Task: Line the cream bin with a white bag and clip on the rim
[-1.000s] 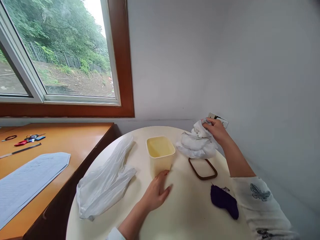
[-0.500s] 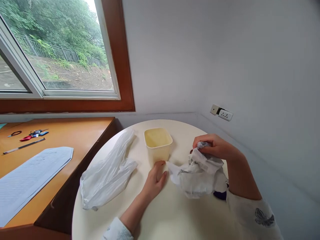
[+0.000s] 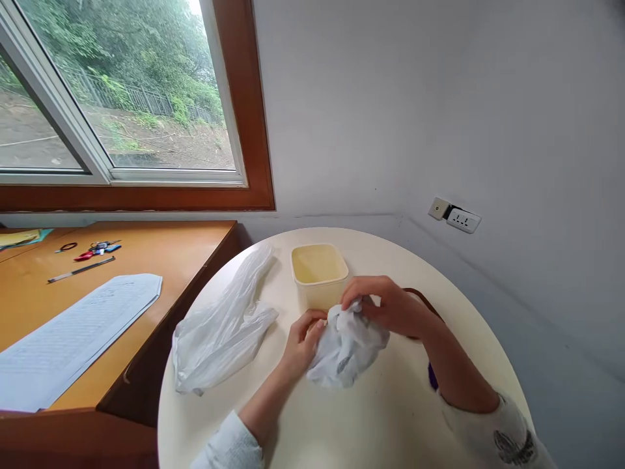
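A crumpled white plastic bag (image 3: 347, 345) with grey print hangs bunched over the round table, in front of a pale yellow plastic tub (image 3: 319, 292). My right hand (image 3: 383, 305) pinches the top of the bag from above. My left hand (image 3: 303, 342) is at the bag's upper left edge, close to the foot of the tub. Its fingers are curled and its thumb lies against the bag; the fingertips are partly hidden. The tub stands upright with its top uncovered. On the left of the table a second white plastic bag (image 3: 227, 332) lies flattened.
Behind my right wrist, a brown strap (image 3: 424, 301) and a dark purple item (image 3: 432, 376) show in part. The wooden desk (image 3: 195, 244) at left holds papers (image 3: 92, 332), a pen (image 3: 81, 270) and keys (image 3: 101, 247). A wall socket (image 3: 463, 220) is at right.
My right hand has brought the crumpled bag left, up against my left hand and in front of the tub. The bag is more gathered. The whole view has shifted slightly.
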Demonstrator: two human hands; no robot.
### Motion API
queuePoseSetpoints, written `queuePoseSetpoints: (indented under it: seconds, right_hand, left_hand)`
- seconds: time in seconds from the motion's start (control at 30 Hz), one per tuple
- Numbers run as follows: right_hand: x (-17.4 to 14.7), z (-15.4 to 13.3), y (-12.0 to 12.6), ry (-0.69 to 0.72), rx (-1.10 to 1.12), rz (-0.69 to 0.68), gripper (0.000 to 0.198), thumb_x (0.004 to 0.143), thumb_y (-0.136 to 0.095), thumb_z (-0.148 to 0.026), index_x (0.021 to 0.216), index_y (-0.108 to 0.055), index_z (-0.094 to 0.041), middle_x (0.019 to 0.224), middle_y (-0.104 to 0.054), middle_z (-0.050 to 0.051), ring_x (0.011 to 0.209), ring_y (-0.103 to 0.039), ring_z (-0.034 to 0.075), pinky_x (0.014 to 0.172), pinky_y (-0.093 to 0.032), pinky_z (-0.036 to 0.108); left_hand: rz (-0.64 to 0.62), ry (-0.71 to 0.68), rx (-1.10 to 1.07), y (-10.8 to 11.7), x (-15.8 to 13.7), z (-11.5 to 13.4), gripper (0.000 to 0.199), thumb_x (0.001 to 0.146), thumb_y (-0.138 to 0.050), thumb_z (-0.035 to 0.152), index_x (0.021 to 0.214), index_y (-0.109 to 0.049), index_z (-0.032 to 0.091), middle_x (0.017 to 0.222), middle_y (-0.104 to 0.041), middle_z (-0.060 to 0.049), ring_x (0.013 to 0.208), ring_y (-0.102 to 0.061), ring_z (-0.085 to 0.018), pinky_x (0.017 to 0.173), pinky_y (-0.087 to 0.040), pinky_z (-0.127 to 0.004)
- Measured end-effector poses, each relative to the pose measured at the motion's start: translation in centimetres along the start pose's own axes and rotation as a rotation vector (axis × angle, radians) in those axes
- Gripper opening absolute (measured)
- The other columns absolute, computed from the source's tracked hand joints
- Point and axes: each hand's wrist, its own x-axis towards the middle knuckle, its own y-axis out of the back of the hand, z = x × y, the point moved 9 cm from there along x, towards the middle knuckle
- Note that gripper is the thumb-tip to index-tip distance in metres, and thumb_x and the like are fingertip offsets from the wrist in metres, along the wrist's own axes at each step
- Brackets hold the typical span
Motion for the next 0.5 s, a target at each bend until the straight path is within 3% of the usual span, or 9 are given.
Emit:
queuePoseSetpoints:
  seconds: [0.2,0.33,0.43,0.5]
  right_hand:
    - [-2.7,1.6,-4.0,-0.048,-0.054,0.001,0.034,0.073,-0.048,-0.002,0.095,-0.065,-0.023,0.093,-0.064,0.002,0.087,-0.057,0.015,0.081,-0.043,0.030]
    - [-4.8,2.7,-4.2,-0.078,0.223,0.045,0.030,0.077,-0.058,-0.019,0.106,-0.059,-0.022,0.105,-0.061,0.006,0.097,-0.056,0.019,0.084,-0.044,0.032]
    - [-6.0,5.0,-2.2,-0.134,0.413,0.271,0.025,0.081,-0.055,-0.036,0.100,-0.061,-0.021,0.097,-0.063,0.006,0.093,-0.057,0.020,0.081,-0.045,0.032]
    - [-7.0,7.5,-1.1,-0.249,0.424,0.458,0.023,0.082,-0.053,-0.040,0.089,-0.062,-0.021,0.085,-0.063,0.005,0.085,-0.058,0.019,0.080,-0.045,0.032]
  left_hand:
    - [-0.069,-0.123,0.035,-1.0,-0.3,1.4,0.022,0.079,-0.059,0.032,0.093,-0.063,0.016,0.096,-0.061,-0.009,0.094,-0.057,-0.022,0.085,-0.044,-0.035]
    - [-0.099,-0.170,0.059,-1.8,-0.6,1.9,0.015,0.076,-0.063,0.027,0.087,-0.065,0.017,0.094,-0.062,-0.010,0.091,-0.058,-0.022,0.083,-0.046,-0.035]
    - [-0.080,-0.178,0.083,-1.7,-0.6,2.0,0.013,0.076,-0.062,0.025,0.087,-0.064,0.018,0.095,-0.062,-0.010,0.092,-0.059,-0.021,0.083,-0.047,-0.035]
    - [-0.063,-0.184,0.115,-1.6,-0.6,2.1,0.011,0.077,-0.060,0.023,0.086,-0.064,0.018,0.095,-0.062,-0.010,0.092,-0.058,-0.021,0.083,-0.046,-0.035]
